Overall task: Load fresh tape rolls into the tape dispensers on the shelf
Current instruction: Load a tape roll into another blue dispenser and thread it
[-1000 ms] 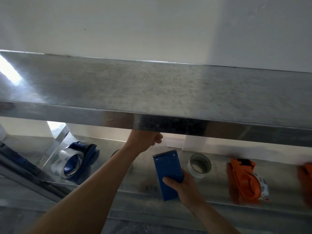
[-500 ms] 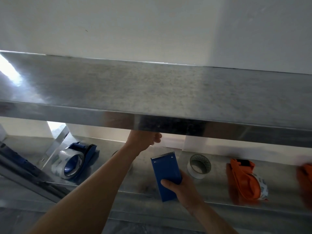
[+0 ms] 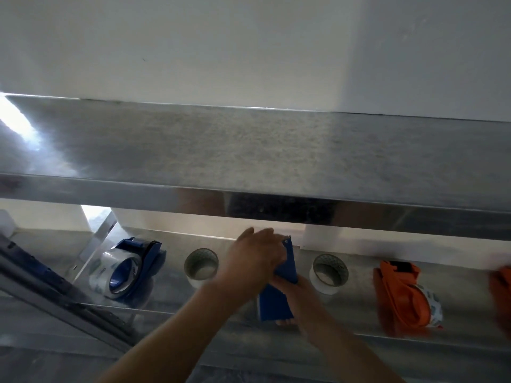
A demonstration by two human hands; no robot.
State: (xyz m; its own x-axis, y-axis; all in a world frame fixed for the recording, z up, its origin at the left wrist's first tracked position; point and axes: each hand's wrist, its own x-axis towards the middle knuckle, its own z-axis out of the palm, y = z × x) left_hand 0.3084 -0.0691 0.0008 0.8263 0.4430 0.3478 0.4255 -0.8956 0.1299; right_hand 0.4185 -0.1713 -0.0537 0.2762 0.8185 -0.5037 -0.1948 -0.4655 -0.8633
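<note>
On the lower metal shelf (image 3: 345, 322), my right hand (image 3: 297, 295) grips an empty blue tape dispenser (image 3: 276, 304) from below and holds it tilted, its toothed end up. My left hand (image 3: 255, 262) lies over the dispenser's upper part with blurred, fairly straight fingers. One fresh tape roll (image 3: 201, 268) sits on the shelf left of my hands and a second tape roll (image 3: 329, 273) sits to the right. Farther left stands a blue dispenser with a clear roll in it (image 3: 124, 269). To the right lies an orange dispenser holding a roll (image 3: 403, 295).
The upper metal shelf (image 3: 262, 153) juts out just above my hands and hides the back of the lower shelf. A slanted metal rail (image 3: 55, 297) crosses the lower left. Another orange object (image 3: 502, 294) shows at the right edge. White wall behind.
My left hand came down from under the upper shelf onto the blue dispenser. The dispenser has turned more edge-on in my right hand. The left tape roll is now uncovered.
</note>
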